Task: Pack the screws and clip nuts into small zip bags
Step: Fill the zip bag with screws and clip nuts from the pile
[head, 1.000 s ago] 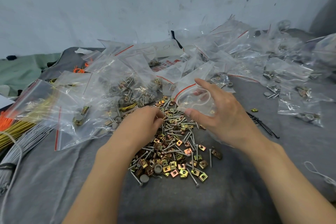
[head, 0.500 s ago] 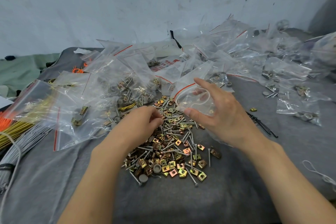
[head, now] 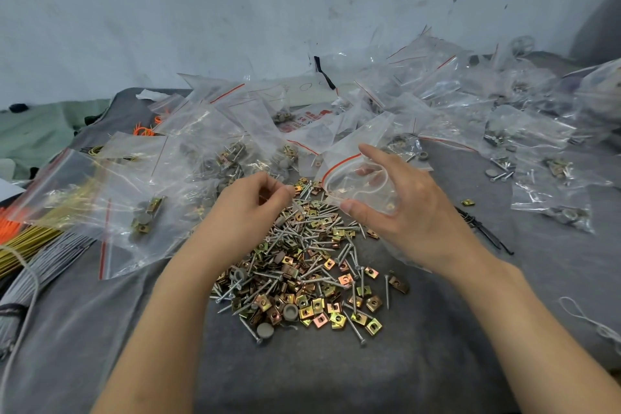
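A loose pile of silver screws and gold clip nuts (head: 312,265) lies on the grey cloth (head: 302,373) in front of me. My right hand (head: 403,212) holds a small clear zip bag (head: 356,178) with a red strip, its mouth held wide between thumb and fingers, just above the pile's far edge. A clip nut shows inside the bag. My left hand (head: 248,208) hovers over the pile's left side with its fingertips pinched together near the bag's mouth; what they hold is too small to tell.
Many zip bags, some filled (head: 235,158), are heaped behind and to the right (head: 537,158). Yellow and grey cable ties (head: 37,245) lie at the left edge. Black ties (head: 480,228) lie right of my right hand. A white wall stands behind.
My left hand has lifted slightly off the pile and its fingertips have closed up toward the bag's mouth. The right hand and the bag have stayed almost still.
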Action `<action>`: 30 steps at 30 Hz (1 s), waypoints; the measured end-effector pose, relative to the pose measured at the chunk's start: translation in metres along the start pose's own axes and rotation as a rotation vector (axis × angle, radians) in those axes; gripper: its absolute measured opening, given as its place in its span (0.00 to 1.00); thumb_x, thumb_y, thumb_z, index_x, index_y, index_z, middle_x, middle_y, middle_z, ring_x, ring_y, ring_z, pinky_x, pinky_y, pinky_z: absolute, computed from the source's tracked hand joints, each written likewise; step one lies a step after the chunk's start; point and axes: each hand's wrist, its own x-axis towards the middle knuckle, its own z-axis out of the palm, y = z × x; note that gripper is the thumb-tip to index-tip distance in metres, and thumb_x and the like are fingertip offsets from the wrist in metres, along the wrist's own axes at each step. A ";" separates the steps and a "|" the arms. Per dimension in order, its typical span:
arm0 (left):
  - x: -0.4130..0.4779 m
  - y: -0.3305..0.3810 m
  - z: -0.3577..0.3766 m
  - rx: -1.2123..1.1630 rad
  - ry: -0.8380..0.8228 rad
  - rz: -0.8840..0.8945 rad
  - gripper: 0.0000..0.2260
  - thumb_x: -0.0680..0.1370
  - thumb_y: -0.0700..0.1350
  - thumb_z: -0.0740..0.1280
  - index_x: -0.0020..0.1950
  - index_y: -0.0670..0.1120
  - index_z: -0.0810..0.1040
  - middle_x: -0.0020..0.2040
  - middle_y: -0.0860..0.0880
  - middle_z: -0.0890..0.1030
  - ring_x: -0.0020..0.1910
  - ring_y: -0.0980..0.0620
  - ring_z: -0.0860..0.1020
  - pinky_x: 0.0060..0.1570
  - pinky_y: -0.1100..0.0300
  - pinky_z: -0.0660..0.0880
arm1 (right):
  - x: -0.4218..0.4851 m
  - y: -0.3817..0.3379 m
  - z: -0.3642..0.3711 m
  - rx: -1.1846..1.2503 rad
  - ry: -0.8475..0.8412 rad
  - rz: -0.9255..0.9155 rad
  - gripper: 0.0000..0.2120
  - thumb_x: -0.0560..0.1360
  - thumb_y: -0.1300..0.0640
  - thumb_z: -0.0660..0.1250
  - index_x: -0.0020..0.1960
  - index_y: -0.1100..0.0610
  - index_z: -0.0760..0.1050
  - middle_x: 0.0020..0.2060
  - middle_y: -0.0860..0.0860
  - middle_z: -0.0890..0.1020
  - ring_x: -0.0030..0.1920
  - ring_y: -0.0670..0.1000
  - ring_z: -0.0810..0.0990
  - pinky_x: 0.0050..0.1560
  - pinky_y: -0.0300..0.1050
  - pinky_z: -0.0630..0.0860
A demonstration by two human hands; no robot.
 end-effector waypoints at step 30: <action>0.000 0.032 0.013 -0.307 0.175 0.114 0.09 0.82 0.42 0.64 0.44 0.53 0.77 0.40 0.53 0.81 0.45 0.46 0.81 0.52 0.46 0.78 | -0.001 0.000 0.002 -0.016 -0.017 -0.020 0.38 0.72 0.28 0.61 0.77 0.43 0.59 0.63 0.44 0.78 0.63 0.46 0.75 0.66 0.55 0.71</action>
